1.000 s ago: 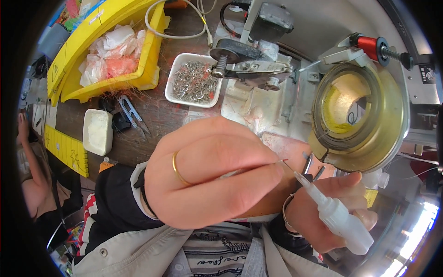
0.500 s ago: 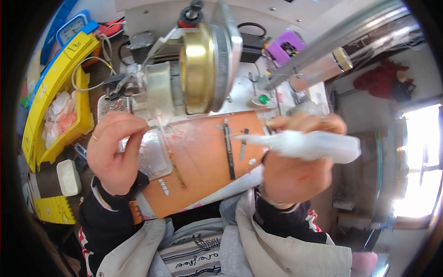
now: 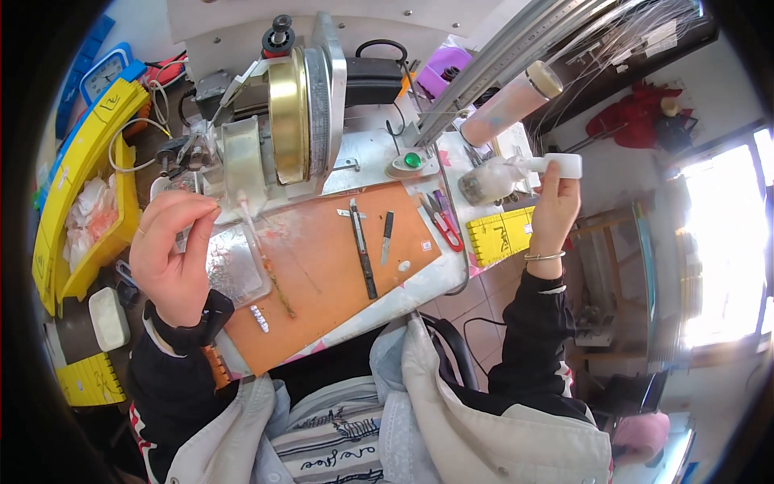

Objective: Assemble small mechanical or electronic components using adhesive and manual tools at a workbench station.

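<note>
Orange board [image 3: 334, 274] lies on the table [image 3: 419, 282], window [image 3: 730, 250] bright (left fingers [image 3: 189, 211] together, right fingers [image 3: 551, 176] clamping white bottle [image 3: 569, 166]).

Large black handwritten characters stand on the rim of the yellow bin [image 3: 60, 189] at upper left and on the yellow block [image 3: 488, 237] at right; similar dark strokes mark the yellow piece [image 3: 81, 381] at lower left. Dark cursive lettering crosses the striped shirt [image 3: 347, 453]. Marks on the blue-framed clock [image 3: 105, 74] and along the top edge of the orange mat [image 3: 329, 246] are too small to read.
</note>
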Demonstrator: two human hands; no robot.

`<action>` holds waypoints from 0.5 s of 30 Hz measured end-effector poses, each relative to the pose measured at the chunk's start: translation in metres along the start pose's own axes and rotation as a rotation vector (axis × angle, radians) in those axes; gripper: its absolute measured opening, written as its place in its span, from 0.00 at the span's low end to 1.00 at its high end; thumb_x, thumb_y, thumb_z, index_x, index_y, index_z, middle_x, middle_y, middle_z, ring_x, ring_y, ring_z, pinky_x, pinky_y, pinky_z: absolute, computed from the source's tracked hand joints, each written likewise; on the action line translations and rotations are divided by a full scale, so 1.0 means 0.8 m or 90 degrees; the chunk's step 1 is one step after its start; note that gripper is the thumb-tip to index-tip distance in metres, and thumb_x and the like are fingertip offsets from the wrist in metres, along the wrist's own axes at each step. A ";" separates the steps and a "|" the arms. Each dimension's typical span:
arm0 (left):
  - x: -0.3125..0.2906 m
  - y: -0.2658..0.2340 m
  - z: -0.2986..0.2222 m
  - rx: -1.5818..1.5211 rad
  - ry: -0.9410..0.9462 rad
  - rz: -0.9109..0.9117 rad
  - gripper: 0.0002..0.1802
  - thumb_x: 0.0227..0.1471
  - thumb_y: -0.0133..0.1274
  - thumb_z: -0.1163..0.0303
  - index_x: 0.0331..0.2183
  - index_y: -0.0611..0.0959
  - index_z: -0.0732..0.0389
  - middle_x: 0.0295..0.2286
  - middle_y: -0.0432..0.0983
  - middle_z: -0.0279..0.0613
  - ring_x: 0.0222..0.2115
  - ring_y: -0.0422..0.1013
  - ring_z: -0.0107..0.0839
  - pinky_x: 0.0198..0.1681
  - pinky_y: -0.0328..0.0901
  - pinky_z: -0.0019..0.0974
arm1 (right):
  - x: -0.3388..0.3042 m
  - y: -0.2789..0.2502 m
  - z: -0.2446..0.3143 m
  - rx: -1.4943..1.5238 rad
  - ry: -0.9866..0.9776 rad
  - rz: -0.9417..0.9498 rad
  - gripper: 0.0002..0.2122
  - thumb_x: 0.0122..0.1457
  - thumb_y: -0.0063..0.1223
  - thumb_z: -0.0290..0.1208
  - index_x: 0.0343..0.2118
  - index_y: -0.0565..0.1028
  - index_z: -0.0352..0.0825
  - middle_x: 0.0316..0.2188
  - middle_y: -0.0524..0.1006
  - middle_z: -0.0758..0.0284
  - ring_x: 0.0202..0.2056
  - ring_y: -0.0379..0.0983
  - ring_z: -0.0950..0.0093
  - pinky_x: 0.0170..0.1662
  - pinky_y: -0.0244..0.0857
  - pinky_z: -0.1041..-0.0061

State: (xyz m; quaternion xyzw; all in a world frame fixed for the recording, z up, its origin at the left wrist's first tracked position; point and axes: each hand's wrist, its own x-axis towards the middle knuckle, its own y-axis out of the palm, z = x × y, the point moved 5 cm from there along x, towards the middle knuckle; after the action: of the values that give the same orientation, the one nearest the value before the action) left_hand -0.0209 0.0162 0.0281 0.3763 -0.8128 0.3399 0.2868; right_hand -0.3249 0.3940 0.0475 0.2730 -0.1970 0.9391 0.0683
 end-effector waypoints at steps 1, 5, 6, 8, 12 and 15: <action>-0.001 0.000 0.002 -0.006 -0.002 0.004 0.11 0.46 0.61 0.88 0.33 0.83 0.66 0.31 0.79 0.44 0.34 0.75 0.37 0.41 0.69 0.34 | -0.004 0.002 0.004 0.001 -0.001 0.002 0.12 0.68 0.54 0.36 0.43 0.77 0.30 0.29 0.76 0.73 0.28 0.69 0.86 0.29 0.64 0.83; 0.002 -0.001 -0.003 0.007 0.017 0.011 0.11 0.45 0.60 0.88 0.33 0.82 0.66 0.31 0.79 0.44 0.33 0.75 0.38 0.41 0.68 0.35 | -0.008 -0.022 0.023 0.190 0.016 -0.156 0.14 0.69 0.50 0.38 0.39 0.78 0.29 0.23 0.70 0.75 0.24 0.64 0.87 0.28 0.59 0.84; 0.002 -0.002 -0.004 0.006 0.015 0.011 0.11 0.45 0.60 0.88 0.33 0.82 0.66 0.31 0.79 0.44 0.33 0.75 0.38 0.41 0.68 0.35 | -0.006 -0.027 0.038 0.150 -0.029 -0.164 0.13 0.69 0.50 0.37 0.39 0.78 0.29 0.24 0.71 0.75 0.24 0.64 0.86 0.29 0.60 0.83; 0.001 -0.004 -0.006 0.002 0.022 0.011 0.11 0.45 0.60 0.89 0.33 0.82 0.66 0.31 0.79 0.44 0.33 0.75 0.39 0.41 0.68 0.35 | 0.001 -0.033 0.041 0.109 -0.072 -0.169 0.13 0.69 0.51 0.36 0.39 0.78 0.29 0.25 0.71 0.74 0.25 0.65 0.86 0.29 0.61 0.83; 0.003 -0.003 -0.007 -0.003 0.033 0.014 0.12 0.44 0.60 0.90 0.33 0.82 0.66 0.31 0.79 0.45 0.33 0.75 0.39 0.41 0.68 0.36 | 0.006 -0.005 0.002 -0.092 -0.043 0.048 0.13 0.68 0.53 0.35 0.43 0.77 0.27 0.27 0.75 0.72 0.28 0.68 0.84 0.32 0.62 0.81; 0.004 -0.004 -0.004 0.025 0.033 0.016 0.12 0.44 0.60 0.90 0.33 0.82 0.66 0.30 0.79 0.45 0.32 0.75 0.39 0.40 0.69 0.35 | -0.011 0.016 -0.022 -0.165 0.066 0.209 0.17 0.66 0.56 0.34 0.51 0.74 0.26 0.28 0.76 0.72 0.29 0.68 0.85 0.33 0.63 0.82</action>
State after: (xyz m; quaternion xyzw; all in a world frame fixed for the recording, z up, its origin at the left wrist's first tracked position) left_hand -0.0193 0.0163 0.0333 0.3624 -0.8029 0.3691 0.2962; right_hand -0.3288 0.3891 0.0249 0.1772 -0.3540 0.9174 -0.0411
